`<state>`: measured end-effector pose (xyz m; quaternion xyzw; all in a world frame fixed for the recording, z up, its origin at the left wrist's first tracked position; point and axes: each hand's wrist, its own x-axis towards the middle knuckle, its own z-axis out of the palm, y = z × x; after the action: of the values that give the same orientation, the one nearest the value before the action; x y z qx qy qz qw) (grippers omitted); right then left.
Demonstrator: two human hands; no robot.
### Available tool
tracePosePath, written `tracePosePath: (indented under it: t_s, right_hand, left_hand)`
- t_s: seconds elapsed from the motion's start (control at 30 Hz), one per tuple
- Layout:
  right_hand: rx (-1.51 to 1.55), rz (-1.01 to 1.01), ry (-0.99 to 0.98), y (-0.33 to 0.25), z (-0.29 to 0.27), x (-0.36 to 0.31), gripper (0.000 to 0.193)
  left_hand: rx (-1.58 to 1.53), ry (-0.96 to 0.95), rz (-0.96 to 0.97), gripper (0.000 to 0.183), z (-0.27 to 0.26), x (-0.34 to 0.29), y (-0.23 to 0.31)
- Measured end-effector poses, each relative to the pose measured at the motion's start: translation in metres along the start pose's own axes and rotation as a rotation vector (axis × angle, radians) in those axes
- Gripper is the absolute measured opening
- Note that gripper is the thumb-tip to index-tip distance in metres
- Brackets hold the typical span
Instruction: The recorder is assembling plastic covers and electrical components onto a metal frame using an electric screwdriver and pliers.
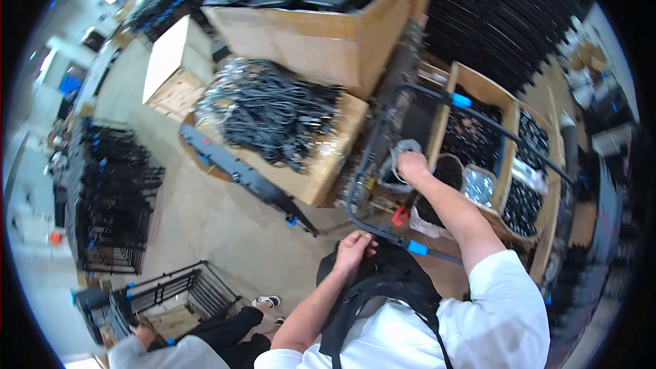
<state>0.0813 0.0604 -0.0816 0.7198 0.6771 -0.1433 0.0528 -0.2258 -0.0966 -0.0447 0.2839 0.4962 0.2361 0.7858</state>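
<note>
A black U-shaped tube frame (365,154) with blue sleeves (418,248) lies across the bench in front of me. My right hand (413,167) reaches inside its bend, fingers closed on a light grey, crumpled, cloth-like piece (408,145); its exact kind is unclear. Close to my body, my left hand (355,249) is curled beside the frame's near bend. Whatever its fingers pinch, if anything, is too small to make out. Just beyond the near tube shows a red piece (400,216).
A wooden divided bin (454,82) holds small black parts at right. Ahead, black cables (273,109) lie on a carton below a large cardboard box (294,37). A long black part (236,174) juts out at left. Another person (181,352) is at lower left by a black rack (178,294).
</note>
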Motion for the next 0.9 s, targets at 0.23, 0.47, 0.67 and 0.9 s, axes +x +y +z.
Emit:
tracePosePath:
  t_s: [0.23,0.47,0.67,0.9]
  right_hand:
    - [0.115,-0.026,0.154,0.021,-0.016,-0.016,0.022]
    - [0.331,0.073,0.215,0.008,-0.052,-0.036,0.022]
    - [0.346,0.183,0.387,0.000,-0.055,-0.052,0.026]
    - [1.571,0.385,0.344,-0.024,-0.075,-0.134,0.029]
  left_hand:
    - [0.049,-0.043,0.009,0.020,0.004,0.002,-0.001]
    - [0.144,-0.086,-0.001,0.024,-0.005,0.003,0.017]
    - [0.192,-0.174,0.053,0.023,-0.013,0.010,0.015]
    - [0.231,-0.213,-0.003,0.021,-0.018,0.015,0.015]
